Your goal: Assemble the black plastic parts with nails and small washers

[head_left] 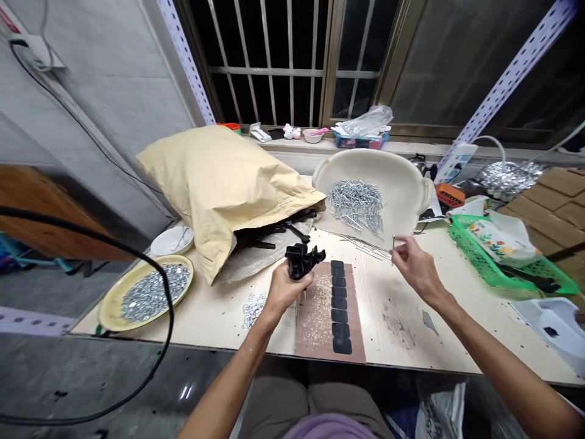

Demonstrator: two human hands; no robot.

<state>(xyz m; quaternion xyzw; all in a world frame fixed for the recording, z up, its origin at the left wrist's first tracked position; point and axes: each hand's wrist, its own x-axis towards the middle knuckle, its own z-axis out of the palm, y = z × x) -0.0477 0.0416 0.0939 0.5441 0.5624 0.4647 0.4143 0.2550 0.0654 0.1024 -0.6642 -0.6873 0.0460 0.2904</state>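
Note:
My left hand [284, 289] is closed around a black plastic clamp-like part [303, 259], held above a brown board [320, 317] that carries a column of several black pads [340, 305]. My right hand [414, 263] pinches a single silver screw [393, 242], held upright a little right of the black part. Just beyond it, a cream tray [402, 177] leans toward me with a heap of silver screws [357, 204], and a few loose screws [365, 244] lie at its foot.
A large tan paper sack [219, 183] lies at left, with black parts [278, 231] spilling from its mouth. A yellow plate of small silver nuts [148, 292] sits at the near left, a small pile of nuts [253, 308] by my wrist. A green basket [507, 256] stands right.

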